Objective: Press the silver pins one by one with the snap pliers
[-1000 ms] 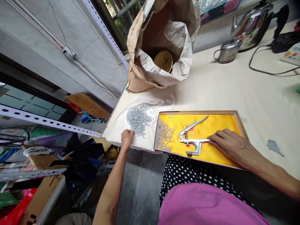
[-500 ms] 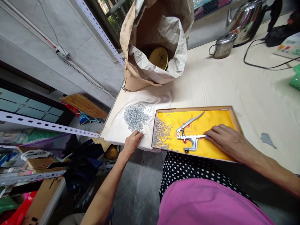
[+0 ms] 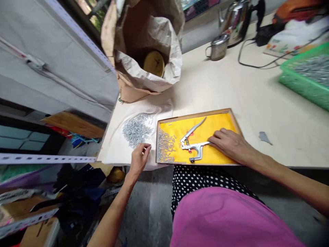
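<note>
Item 1. Hand pliers, silver, C-shaped frame, handles apart. Lying on the yellow lining of the shallow tray, about midway between its short edges. I judge them stiff, moderately heavy, smooth enough to slip, hardly fragile; best held by the handles, clear of the spring and frame.

Item 2. Metal pins, loose pile, on a white cloth near the desk's near left corner. More pins lie along the tray's left short edge. I judge each pin light, hard and prone to roll; best pinched singly across the middle.

Item 3. My right hand, closed on the end of the pliers' straight handle; thumb mostly hidden from me.

Item 4. My left hand, thumb and forefinger pressed together, between the pile and the tray's near left corner. Whether a pin sits in that pinch, I cannot tell.
</note>
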A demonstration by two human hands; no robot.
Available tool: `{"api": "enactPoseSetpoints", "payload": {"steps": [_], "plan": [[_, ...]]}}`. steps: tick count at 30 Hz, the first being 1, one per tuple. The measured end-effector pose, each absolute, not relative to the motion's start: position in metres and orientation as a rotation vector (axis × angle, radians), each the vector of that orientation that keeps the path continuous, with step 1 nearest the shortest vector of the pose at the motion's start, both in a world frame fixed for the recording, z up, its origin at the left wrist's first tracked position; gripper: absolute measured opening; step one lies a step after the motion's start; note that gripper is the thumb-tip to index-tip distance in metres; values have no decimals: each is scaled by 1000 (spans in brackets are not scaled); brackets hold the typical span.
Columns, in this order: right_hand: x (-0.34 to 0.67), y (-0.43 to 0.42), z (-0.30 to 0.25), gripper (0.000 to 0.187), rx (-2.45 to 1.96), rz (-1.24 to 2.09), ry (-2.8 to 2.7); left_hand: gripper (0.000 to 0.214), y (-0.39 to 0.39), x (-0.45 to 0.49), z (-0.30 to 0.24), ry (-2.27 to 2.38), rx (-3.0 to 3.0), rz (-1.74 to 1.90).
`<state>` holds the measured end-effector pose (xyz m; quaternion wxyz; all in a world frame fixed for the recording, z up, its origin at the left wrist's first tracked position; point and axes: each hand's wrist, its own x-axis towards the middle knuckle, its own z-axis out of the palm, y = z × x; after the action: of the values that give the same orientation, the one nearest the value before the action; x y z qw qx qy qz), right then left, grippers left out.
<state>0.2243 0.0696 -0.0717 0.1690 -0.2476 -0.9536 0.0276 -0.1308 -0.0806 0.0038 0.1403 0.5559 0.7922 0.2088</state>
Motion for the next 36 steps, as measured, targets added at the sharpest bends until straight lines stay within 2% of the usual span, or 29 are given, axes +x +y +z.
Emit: {"api": "enactPoseSetpoints", "payload": {"steps": [4, 10, 26, 36], "plan": [[221, 71, -64, 25, -742, 3, -2791, 27, -53, -64, 10, 1967, 1183, 823], [219, 72, -63, 25, -798, 18, -2822, 30, -31, -1, -6, 1761, 934, 676], [219, 71, -65, 14, -818, 33, -2820, 23, -24, 9, -6, 1888, 795, 513], [218, 70, -63, 15, -830, 44, -2825, 33, -22, 0, -8, 1820, 782, 496]]}}
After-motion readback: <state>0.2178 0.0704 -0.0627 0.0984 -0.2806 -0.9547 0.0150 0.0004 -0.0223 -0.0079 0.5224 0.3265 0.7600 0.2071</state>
